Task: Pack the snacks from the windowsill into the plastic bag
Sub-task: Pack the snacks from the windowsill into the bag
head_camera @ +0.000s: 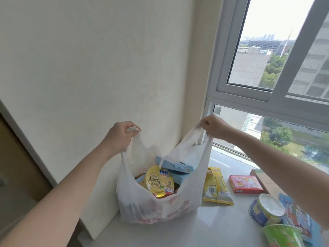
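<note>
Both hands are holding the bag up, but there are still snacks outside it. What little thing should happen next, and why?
Probably the right hand should let go of its handle and reach for the yellow snack packet lying nearest the white plastic bag. The left hand can keep its handle up so the mouth stays open. The packet and pink box sit unpacked on the white windowsill.

At frame centre the plastic bag [160, 205] stands on the windowsill [204, 227] against the wall [89, 68], a noodle bowl [158, 180] inside. Right of it lie a snack packet [216, 188], then a small box [245, 184]; two cups [267, 209] sit lower right.
</note>
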